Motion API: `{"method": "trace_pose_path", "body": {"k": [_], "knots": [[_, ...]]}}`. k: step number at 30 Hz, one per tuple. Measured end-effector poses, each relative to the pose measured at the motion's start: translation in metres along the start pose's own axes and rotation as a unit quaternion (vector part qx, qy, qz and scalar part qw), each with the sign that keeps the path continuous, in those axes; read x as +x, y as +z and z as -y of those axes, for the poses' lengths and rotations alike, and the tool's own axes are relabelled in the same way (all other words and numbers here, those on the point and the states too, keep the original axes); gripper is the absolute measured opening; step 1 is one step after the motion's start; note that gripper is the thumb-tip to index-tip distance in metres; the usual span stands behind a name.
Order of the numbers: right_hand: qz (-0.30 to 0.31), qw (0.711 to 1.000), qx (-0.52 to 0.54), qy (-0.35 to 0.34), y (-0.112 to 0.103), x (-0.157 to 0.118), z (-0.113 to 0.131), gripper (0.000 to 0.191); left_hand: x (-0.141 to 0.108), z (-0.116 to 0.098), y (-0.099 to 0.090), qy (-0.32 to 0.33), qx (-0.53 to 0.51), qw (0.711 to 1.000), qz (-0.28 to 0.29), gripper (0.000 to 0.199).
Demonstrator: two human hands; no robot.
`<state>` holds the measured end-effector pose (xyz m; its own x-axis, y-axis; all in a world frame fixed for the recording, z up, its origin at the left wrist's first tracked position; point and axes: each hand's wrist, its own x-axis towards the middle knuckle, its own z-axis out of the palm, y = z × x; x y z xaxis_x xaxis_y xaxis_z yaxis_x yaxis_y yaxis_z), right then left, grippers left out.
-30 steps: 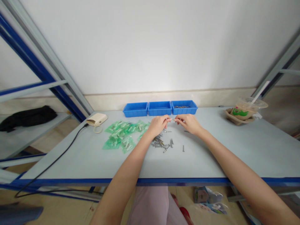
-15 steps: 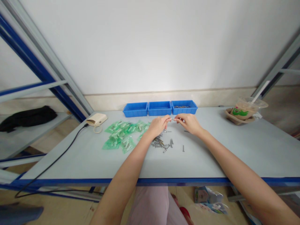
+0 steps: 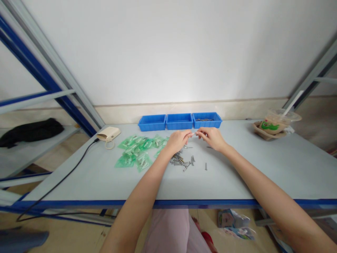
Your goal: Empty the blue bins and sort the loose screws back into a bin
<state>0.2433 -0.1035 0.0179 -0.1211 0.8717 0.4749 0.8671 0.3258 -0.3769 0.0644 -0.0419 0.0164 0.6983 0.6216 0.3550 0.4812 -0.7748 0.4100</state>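
Observation:
Above the table, my left hand (image 3: 179, 140) and my right hand (image 3: 212, 137) meet fingertip to fingertip. Both are closed in a pinch on one small silvery screw (image 3: 194, 134), mostly hidden by the fingers. Below and between the wrists lies a loose pile of metal screws (image 3: 179, 160), partly covered by my left forearm. A single screw (image 3: 206, 166) lies apart, to the right of the pile. Green plastic bags (image 3: 137, 149) with small metal and pale parts inside are spread to the left of my left hand.
Three blue bins (image 3: 179, 121) stand in a row against the wall; the right bin (image 3: 207, 123) has screws in it. A pale box (image 3: 108, 134) with a black cable sits at the left. On the right, a drink cup (image 3: 273, 123) with a straw rests in a cardboard holder.
My hands stay nearly in place. Between the fingertips, a little more of the silvery screw shows. The pile and bags have not moved.

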Motion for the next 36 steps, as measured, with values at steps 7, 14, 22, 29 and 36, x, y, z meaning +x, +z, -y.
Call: {"method": "trace_pose_path", "body": {"k": [7,14,22,29,36], "knots": [[0.026,0.999,-0.02,0.022,-0.0007,0.0007,0.0004,0.034,0.0012,0.0012,0.0012,-0.006,-0.015,1.0,-0.013,0.026],[0.026,0.999,-0.035,0.028,-0.0023,0.0003,0.002,0.042,0.0005,-0.0005,-0.0001,-0.006,-0.018,1.0,-0.017,0.024],[0.053,0.998,-0.016,0.031,-0.0034,0.0016,-0.0007,0.037,0.0004,0.0014,0.0009,-0.001,-0.024,0.999,-0.021,0.026],[0.049,0.998,-0.006,0.043,-0.0031,0.0017,-0.0016,0.042,-0.0006,-0.001,-0.0016,0.006,-0.015,1.0,-0.009,0.026],[0.025,0.999,0.014,0.028,-0.0008,0.0015,-0.0056,0.037,-0.0006,-0.0001,-0.0026,0.006,-0.024,1.0,-0.007,0.034]]}}
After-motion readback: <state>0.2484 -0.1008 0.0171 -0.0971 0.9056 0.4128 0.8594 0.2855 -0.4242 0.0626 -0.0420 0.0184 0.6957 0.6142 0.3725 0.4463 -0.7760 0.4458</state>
